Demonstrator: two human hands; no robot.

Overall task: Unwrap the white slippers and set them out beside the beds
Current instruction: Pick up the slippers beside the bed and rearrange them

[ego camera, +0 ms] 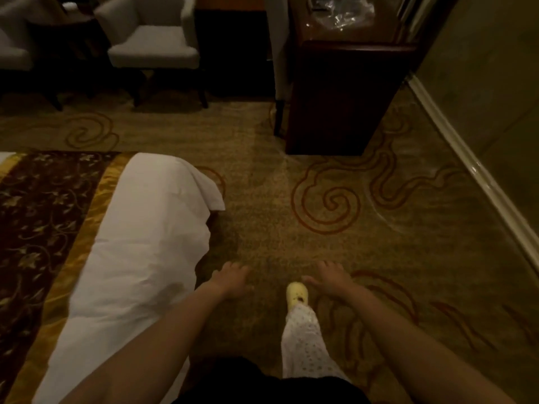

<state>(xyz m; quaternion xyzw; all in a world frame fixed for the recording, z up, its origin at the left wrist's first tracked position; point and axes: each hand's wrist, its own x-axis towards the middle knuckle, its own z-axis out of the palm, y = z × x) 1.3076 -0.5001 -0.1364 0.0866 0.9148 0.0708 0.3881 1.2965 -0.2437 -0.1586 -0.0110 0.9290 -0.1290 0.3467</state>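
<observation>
Bed (140,228) lay at nine o'clock, white-sheeted. Left hand (230,279) and right hand (331,277) both hung open and empty above the carpet (291,228) at six o'clock.

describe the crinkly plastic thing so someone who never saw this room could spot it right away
Start at the dark wooden cabinet standing against the right-hand wall, beyond the foot of the bed. On its glossy top, at the upper edge of the view, lies the clear plastic wrapping. It is the only crumpled, shiny, see-through thing there; what it holds cannot be told.
</observation>
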